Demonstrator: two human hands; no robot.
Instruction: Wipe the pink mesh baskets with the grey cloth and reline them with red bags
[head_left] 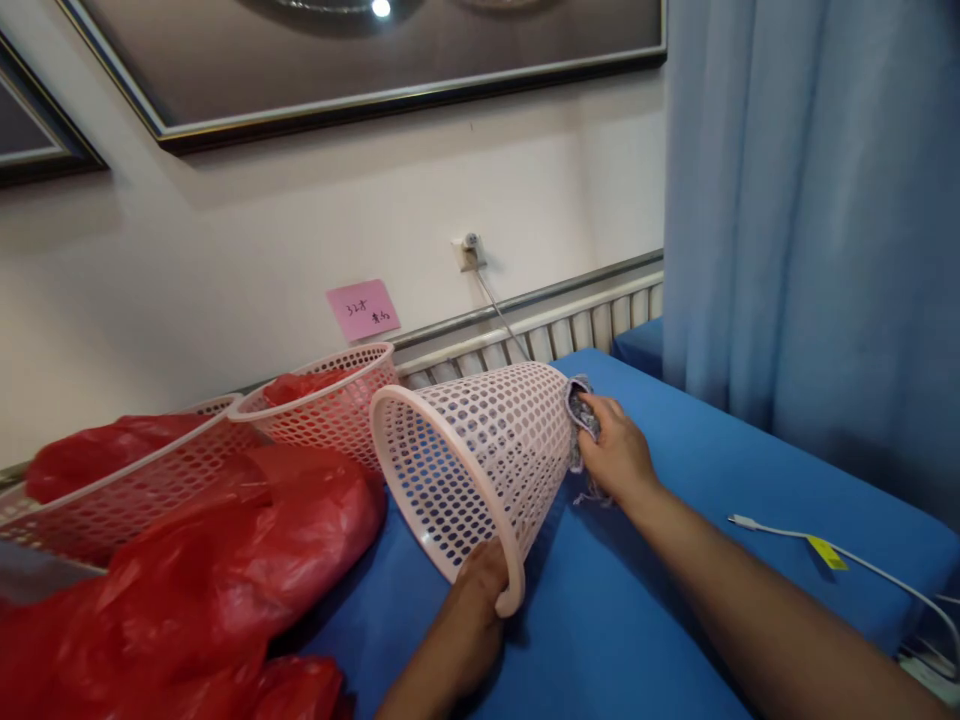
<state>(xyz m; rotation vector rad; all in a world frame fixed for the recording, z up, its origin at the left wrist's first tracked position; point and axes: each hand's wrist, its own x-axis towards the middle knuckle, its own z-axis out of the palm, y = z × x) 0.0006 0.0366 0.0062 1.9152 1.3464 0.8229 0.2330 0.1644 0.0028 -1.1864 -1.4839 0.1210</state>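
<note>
A pale pink perforated basket (499, 430) lies tilted on its side over the blue bed surface (600, 610), its open mouth facing left and toward me. My left hand (480, 595) grips the lower part of its rim, with the fingers inside the mouth. At the basket's base on the right, my right hand (615, 450) is closed on a grey cloth (583, 410) and presses it against the base. Part of the cloth hangs below the hand.
Red plastic bags (247, 550) cover the left side. Behind them stand two more baskets (330, 410) holding red plastic. A white cable (780, 530) lies at right. Beyond are a radiator (600, 325), a wall socket (470, 253) and a blue curtain (810, 220).
</note>
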